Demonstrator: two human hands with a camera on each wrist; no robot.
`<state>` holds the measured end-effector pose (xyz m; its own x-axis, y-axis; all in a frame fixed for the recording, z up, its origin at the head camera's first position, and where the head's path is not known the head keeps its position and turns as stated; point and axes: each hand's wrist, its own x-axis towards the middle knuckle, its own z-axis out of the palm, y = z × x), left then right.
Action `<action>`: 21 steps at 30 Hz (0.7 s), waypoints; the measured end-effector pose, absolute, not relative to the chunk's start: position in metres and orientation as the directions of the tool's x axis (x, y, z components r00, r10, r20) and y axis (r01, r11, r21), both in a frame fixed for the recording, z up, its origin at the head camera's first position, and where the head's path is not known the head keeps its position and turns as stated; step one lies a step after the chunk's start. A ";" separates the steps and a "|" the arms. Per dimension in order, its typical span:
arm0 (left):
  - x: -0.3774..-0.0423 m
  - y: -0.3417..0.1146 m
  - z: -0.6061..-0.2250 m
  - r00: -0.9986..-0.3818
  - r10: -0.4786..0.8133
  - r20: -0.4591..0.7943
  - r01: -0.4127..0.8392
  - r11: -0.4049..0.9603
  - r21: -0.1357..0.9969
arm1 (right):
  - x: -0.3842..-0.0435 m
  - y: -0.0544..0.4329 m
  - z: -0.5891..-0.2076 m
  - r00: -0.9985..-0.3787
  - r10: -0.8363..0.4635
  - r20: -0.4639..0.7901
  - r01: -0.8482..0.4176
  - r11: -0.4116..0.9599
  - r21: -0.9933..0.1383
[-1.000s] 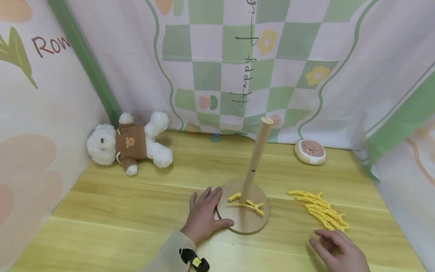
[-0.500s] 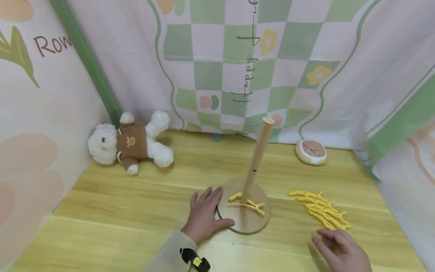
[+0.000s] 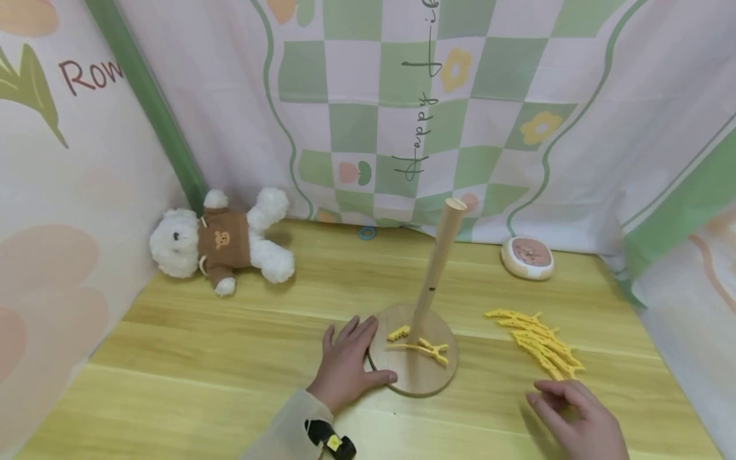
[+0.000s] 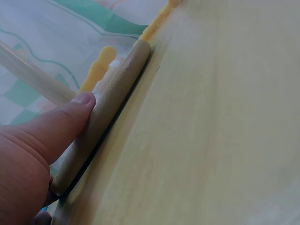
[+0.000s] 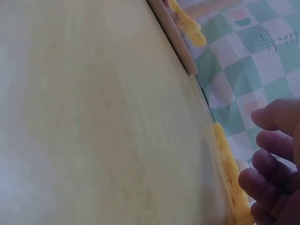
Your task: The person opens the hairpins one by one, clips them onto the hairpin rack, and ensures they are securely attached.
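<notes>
A round wooden stand [image 3: 388, 377] with a tall upright post [image 3: 439, 262] is in the middle of the head view. Yellow branch-shaped plastic pieces [image 3: 432, 349] lie around the foot of the post. My left hand [image 3: 345, 370] holds the left rim of the base, its thumb [image 4: 70, 115] over the edge in the left wrist view. To the right, several more yellow branch-shaped pieces [image 3: 537, 342] lie in a slanting pile. My right hand [image 3: 581, 418], fingers loosely bent and holding nothing, is at the pile's near end; whether it touches the pieces is unclear.
A white plush toy [image 3: 224, 239] in a brown top lies at the back left. Near the back curtain [image 3: 351, 128] are a small blue ring [image 3: 367, 233] and a white-rimmed round device [image 3: 528, 258]. All stand on a wooden table [image 3: 230, 358].
The yellow pile at the right has shifted slightly away and to the left, and my right hand has edged forward. My left hand stays on the stand.
</notes>
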<state>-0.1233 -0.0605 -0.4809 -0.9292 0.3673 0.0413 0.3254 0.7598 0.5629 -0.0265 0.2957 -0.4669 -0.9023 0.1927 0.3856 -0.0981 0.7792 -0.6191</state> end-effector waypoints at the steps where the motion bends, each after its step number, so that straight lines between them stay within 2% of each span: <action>1: -0.123 -0.061 -0.481 -0.929 0.368 0.041 0.325 0.760 0.563 | -0.027 0.296 -0.467 -0.902 0.187 0.390 -0.106 0.778 -0.620; 7: -0.123 -0.061 -0.480 -0.928 0.370 0.036 0.325 0.759 0.565 | -0.028 0.300 -0.467 -0.884 0.207 0.419 -0.115 0.773 -0.624; 12: -0.123 -0.061 -0.478 -0.929 0.369 0.030 0.320 0.760 0.566 | -0.027 0.311 -0.468 -0.891 0.275 0.362 -0.017 0.776 -0.631; 15: -0.123 -0.060 -0.477 -0.929 0.369 0.028 0.319 0.759 0.567 | -0.029 0.320 -0.470 -0.900 0.285 0.331 0.033 0.801 -0.598; 18: -0.123 -0.060 -0.478 -0.929 0.368 0.028 0.319 0.762 0.564 | -0.031 0.332 -0.471 -0.922 0.282 0.264 0.102 0.836 -0.539; 21: -0.122 -0.061 -0.478 -0.930 0.368 0.028 0.317 0.759 0.569 | -0.033 0.345 -0.470 -0.948 0.281 0.147 0.177 0.854 -0.490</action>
<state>-0.1223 -0.0609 -0.4780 -0.9295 0.3676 0.0281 0.3174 0.7589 0.5686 -0.0329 0.3445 -0.4699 -0.9484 0.2811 0.1468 0.1771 0.8535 -0.4901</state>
